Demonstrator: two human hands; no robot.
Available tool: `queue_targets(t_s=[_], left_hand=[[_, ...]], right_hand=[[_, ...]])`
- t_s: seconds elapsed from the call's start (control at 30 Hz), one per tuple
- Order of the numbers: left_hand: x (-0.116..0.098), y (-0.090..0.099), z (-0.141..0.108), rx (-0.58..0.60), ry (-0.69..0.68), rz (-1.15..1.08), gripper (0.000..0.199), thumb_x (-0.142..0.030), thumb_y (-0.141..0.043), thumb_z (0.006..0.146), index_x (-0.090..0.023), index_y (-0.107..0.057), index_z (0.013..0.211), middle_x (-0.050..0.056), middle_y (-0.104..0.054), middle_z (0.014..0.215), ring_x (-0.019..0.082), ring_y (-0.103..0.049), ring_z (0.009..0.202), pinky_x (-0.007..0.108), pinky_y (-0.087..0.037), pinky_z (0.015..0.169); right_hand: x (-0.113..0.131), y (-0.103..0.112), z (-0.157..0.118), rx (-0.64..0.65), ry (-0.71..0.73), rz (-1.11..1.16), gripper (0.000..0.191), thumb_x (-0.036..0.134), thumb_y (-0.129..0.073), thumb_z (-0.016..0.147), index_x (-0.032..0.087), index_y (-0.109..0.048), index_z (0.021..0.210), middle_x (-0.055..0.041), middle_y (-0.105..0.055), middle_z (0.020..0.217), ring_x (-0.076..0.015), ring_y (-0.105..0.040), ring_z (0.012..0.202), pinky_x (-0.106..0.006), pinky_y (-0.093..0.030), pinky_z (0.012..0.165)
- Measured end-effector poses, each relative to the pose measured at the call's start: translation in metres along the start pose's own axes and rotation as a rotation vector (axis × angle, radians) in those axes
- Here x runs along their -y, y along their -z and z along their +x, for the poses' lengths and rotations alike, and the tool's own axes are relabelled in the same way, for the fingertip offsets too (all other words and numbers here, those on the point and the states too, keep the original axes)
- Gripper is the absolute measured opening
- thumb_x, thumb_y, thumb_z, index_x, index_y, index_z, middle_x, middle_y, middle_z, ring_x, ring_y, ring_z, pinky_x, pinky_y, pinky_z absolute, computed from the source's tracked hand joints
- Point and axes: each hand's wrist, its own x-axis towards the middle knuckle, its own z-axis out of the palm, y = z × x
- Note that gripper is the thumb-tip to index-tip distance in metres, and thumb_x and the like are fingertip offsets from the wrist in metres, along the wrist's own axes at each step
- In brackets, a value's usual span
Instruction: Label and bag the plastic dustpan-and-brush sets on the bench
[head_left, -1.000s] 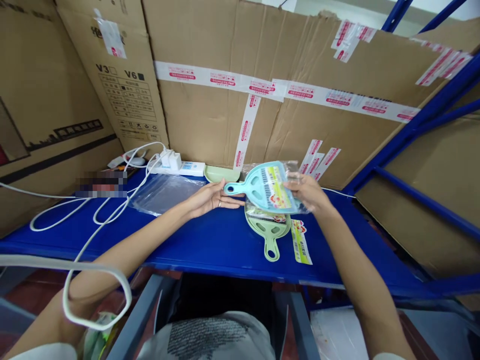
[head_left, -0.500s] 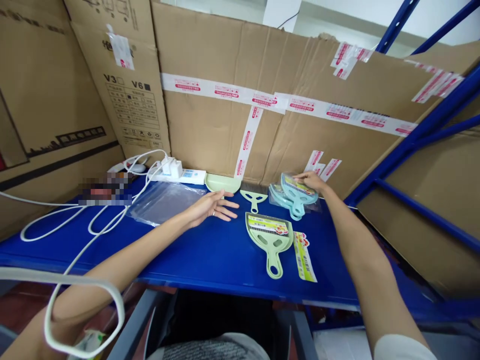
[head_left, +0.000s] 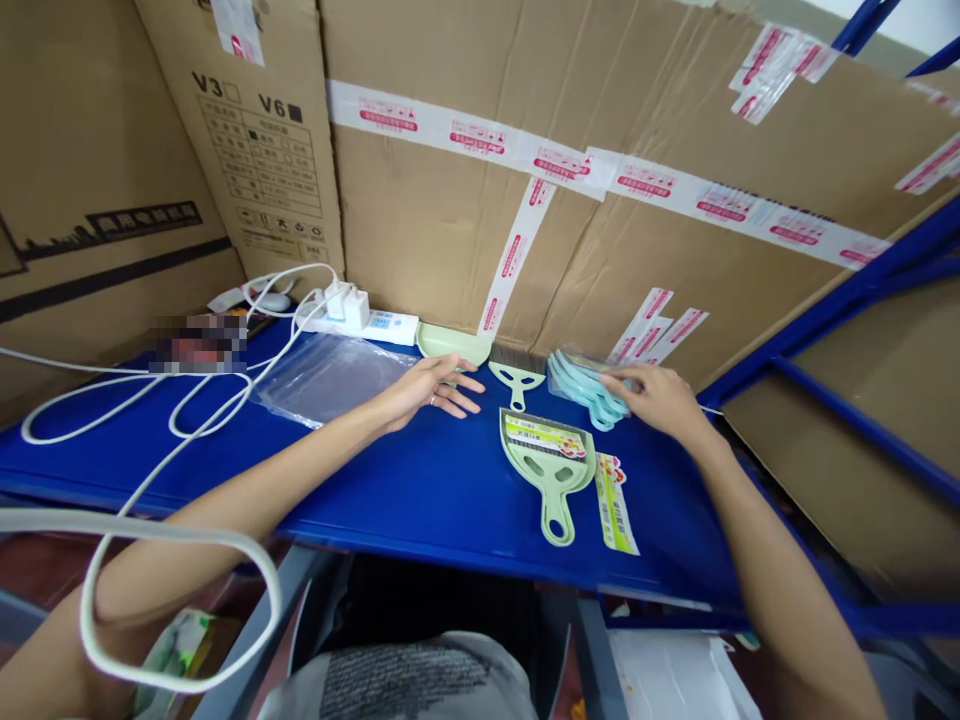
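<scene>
My left hand (head_left: 429, 392) hovers over the table in front of a light green dustpan (head_left: 454, 345), fingers spread and holding nothing. At the right, my right hand (head_left: 664, 402) has its thumb and fingers closed on the edge of a stack of light blue dustpan sets (head_left: 589, 385) in clear bags. Between the hands lies a small green brush (head_left: 517, 377), bristles toward the cardboard. Nearer to me rests a green dustpan set (head_left: 555, 490) with a brush nested in it and a printed label across. Beside it is a loose yellow-green label card (head_left: 617, 505).
Clear plastic bags (head_left: 334, 380) lie on the blue table (head_left: 442, 490) at the left. Behind them stands a white power strip (head_left: 390, 327) with plugs, and white cables (head_left: 180, 480) loop past my left arm. Cardboard walls (head_left: 435, 230) and a blue metal frame (head_left: 862, 430) enclose the table.
My right hand has moved from the top of the blue stack to its right edge, and the blue sets now lie more evenly together. The view has tilted down; my left hand stays put.
</scene>
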Motion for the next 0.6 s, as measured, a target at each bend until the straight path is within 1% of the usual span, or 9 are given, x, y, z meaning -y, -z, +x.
queue_targets(t_s=[0.07,0.13,0.27,0.37,0.4,0.47,0.5,0.53,0.6], left_hand=[[0.0,0.0,0.0,-0.009,-0.01,0.013,0.045,-0.051,-0.055,0.108,-0.009,-0.065,0.123,0.024,-0.078,0.12,0.03,-0.082,0.085,0.038,-0.066,0.07],[0.0,-0.001,0.0,-0.019,-0.009,0.027,0.043,-0.049,-0.053,0.109,-0.009,-0.066,0.12,0.023,-0.079,0.117,0.029,-0.082,0.083,0.037,-0.065,0.069],[0.001,-0.001,0.003,-0.041,-0.002,0.049,0.041,-0.045,-0.048,0.111,-0.009,-0.066,0.117,0.021,-0.079,0.113,0.027,-0.082,0.08,0.036,-0.065,0.068],[0.004,-0.001,0.005,-0.052,-0.007,0.061,0.04,-0.044,-0.047,0.112,-0.009,-0.066,0.116,0.02,-0.08,0.111,0.026,-0.082,0.078,0.035,-0.065,0.066],[0.005,-0.001,0.006,-0.059,-0.006,0.065,0.04,-0.043,-0.046,0.112,-0.009,-0.066,0.116,0.02,-0.08,0.109,0.026,-0.082,0.077,0.034,-0.064,0.064],[0.007,0.0,0.007,-0.067,-0.003,0.07,0.039,-0.043,-0.046,0.112,-0.009,-0.066,0.114,0.019,-0.08,0.107,0.025,-0.081,0.074,0.033,-0.064,0.062],[0.008,0.0,0.007,-0.066,-0.004,0.072,0.039,-0.043,-0.047,0.112,-0.009,-0.067,0.114,0.018,-0.08,0.106,0.025,-0.081,0.074,0.032,-0.064,0.063],[0.008,0.001,0.006,-0.064,-0.006,0.074,0.038,-0.043,-0.048,0.111,-0.01,-0.067,0.113,0.018,-0.08,0.106,0.024,-0.081,0.075,0.032,-0.064,0.064],[0.007,0.002,0.005,-0.07,-0.014,0.082,0.035,-0.041,-0.051,0.11,-0.01,-0.068,0.112,0.017,-0.08,0.105,0.024,-0.081,0.075,0.032,-0.064,0.065]], right_hand=[[0.007,0.0,-0.023,0.049,0.099,0.028,0.047,0.057,-0.06,0.102,0.022,-0.083,0.123,-0.0128,-0.078,0.128,-0.0352,-0.076,0.109,-0.045,-0.058,0.094],[0.007,-0.005,-0.033,0.046,0.145,0.073,0.046,0.05,-0.064,0.101,0.016,-0.081,0.126,-0.0155,-0.077,0.131,-0.0355,-0.075,0.113,-0.046,-0.057,0.099],[-0.004,-0.02,-0.03,0.044,0.158,0.148,0.038,0.042,-0.068,0.099,0.015,-0.082,0.123,-0.0162,-0.078,0.128,-0.036,-0.074,0.116,-0.048,-0.057,0.104],[-0.001,-0.017,-0.027,0.019,0.15,0.119,0.036,0.041,-0.071,0.098,0.015,-0.083,0.12,-0.0175,-0.077,0.127,-0.0385,-0.073,0.116,-0.053,-0.058,0.101],[0.007,-0.011,-0.03,-0.03,0.153,0.085,0.036,0.041,-0.071,0.098,0.015,-0.083,0.119,-0.0193,-0.077,0.127,-0.0407,-0.071,0.117,-0.056,-0.057,0.101],[0.034,0.008,-0.044,-0.18,0.203,0.042,0.035,0.04,-0.072,0.098,0.014,-0.083,0.119,-0.0225,-0.075,0.128,-0.0442,-0.068,0.119,-0.062,-0.056,0.101],[0.053,0.019,-0.055,-0.263,0.273,0.088,0.033,0.038,-0.071,0.099,0.016,-0.082,0.12,-0.0213,-0.075,0.127,-0.0421,-0.068,0.119,-0.061,-0.055,0.102],[0.074,0.032,-0.069,-0.308,0.375,0.196,0.029,0.033,-0.07,0.101,0.019,-0.079,0.125,-0.0177,-0.076,0.125,-0.0368,-0.07,0.117,-0.056,-0.057,0.102],[0.118,0.057,-0.102,-0.289,0.604,0.437,0.04,0.021,-0.068,0.101,0.029,-0.07,0.14,-0.0093,-0.077,0.125,-0.0258,-0.074,0.109,-0.042,-0.062,0.094]])
